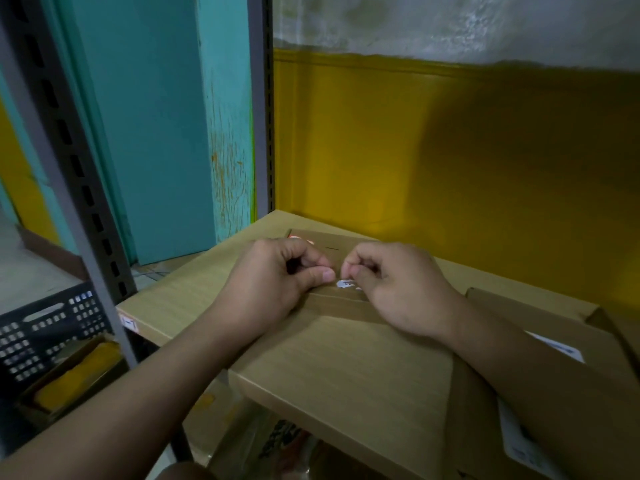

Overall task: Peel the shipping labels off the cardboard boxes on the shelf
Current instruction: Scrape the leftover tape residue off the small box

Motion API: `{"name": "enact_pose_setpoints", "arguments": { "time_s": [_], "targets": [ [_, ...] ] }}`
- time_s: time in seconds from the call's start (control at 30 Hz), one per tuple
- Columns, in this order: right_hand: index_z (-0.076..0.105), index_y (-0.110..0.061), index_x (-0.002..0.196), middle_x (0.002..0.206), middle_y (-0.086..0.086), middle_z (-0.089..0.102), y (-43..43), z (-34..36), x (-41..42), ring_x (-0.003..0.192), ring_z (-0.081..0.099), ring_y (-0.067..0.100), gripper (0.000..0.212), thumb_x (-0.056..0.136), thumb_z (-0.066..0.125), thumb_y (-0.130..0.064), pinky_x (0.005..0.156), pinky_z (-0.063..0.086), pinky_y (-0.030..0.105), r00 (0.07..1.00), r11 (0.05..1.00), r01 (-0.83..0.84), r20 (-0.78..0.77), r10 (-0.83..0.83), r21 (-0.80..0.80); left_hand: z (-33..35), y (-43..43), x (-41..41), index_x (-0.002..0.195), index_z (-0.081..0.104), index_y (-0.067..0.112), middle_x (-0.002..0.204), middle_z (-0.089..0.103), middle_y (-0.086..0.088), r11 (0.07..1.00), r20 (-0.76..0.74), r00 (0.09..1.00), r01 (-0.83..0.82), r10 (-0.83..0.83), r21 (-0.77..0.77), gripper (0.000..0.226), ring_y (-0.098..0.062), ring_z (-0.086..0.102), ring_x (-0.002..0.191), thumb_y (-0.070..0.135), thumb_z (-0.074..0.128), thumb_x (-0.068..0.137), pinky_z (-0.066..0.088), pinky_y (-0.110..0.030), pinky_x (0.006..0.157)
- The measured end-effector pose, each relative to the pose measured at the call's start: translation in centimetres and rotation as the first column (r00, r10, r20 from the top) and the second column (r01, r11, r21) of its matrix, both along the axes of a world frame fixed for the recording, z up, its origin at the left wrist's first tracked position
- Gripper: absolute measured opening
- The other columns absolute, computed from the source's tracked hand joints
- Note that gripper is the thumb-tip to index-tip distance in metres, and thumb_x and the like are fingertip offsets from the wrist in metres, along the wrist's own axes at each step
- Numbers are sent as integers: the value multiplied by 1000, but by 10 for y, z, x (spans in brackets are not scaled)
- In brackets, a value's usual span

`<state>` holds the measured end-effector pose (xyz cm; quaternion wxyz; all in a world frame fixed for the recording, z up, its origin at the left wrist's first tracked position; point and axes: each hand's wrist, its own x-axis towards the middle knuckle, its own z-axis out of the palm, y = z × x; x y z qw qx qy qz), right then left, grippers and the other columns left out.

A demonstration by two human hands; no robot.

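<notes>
Two hands (266, 282) (398, 289), one label scrap (344, 284), one crate (45, 334)

Both forearms are extended; left hand (273, 278) and right hand (394, 292) are held close together, fingers curled, thumbs pinched against forefingers.

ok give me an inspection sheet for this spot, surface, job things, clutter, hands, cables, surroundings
surface: flat brown cardboard box top, brown tape strip across it
job's things: small white label scrap by the tape; second brown cardboard box at right bearing a white shipping label
clutter: black perforated plastic crate lower left
hands: left hand and right hand curled, fingertips meeting at the scrap; grip unclear
cables: nothing seen
surroundings: grey slotted metal upright, yellow wall, teal pillar
</notes>
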<state>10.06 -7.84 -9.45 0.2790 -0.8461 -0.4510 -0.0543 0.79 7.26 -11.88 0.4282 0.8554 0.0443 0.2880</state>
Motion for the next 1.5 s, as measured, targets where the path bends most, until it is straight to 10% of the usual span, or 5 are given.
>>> {"name": "enact_pose_setpoints", "arguments": {
  "time_s": [0.57,1.1,1.5],
  "targets": [
    [59,-26,76,70,-7,61,10,-6,5,72,56,14,14,87,50,-25,67,49,35,998,996,50,32,-48,-76,-5,-2,3,71,70,33,74,68,13,993,13,999,-36,34,110,16,1,60,73,21,78,78,40,-7,62],
    [68,-22,80,53,-23,54,0,2,-1,59,48,-11,21,91,53,-11,53,33,7,999,999,27,-26,-28,-19,-5,1,5,74,70,36,74,69,20,992,3,999,-44,44,120,15,3,61,76,25,74,83,44,-11,64],
    [65,-26,79,68,-10,60,-4,0,-2,63,50,5,21,94,53,-18,56,36,25,999,1000,0,-44,-1,-17,-8,2,8,72,70,34,70,67,14,995,-24,998,-48,50,86,11,-3,59,68,29,77,80,43,-14,57]
  ]
}}
